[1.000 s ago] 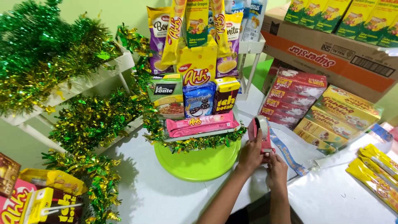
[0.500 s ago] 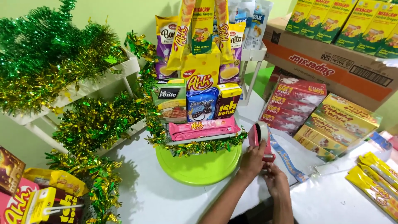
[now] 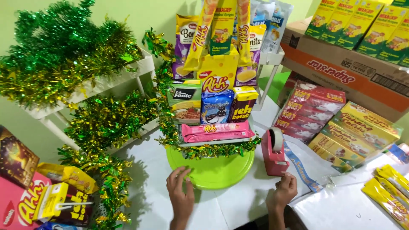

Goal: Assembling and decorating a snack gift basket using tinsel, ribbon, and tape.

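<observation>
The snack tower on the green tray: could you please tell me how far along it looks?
Done: the snack tower stands stacked on the green tray, with tinsel along the base. In hand: the left hand touches the tray's rim, and the right hand rests below the pink tape dispenser. Probably left: a blue ribbon lies loose on the table beside the dispenser.

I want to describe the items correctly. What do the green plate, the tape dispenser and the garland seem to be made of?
Green plate: probably plastic, with an even lime colour and a soft sheen. Tape dispenser: likely moulded plastic, red and slightly glossy, with squared edges. Garland: apparently metallic foil tinsel, with thin green and gold strands that glitter.
</observation>
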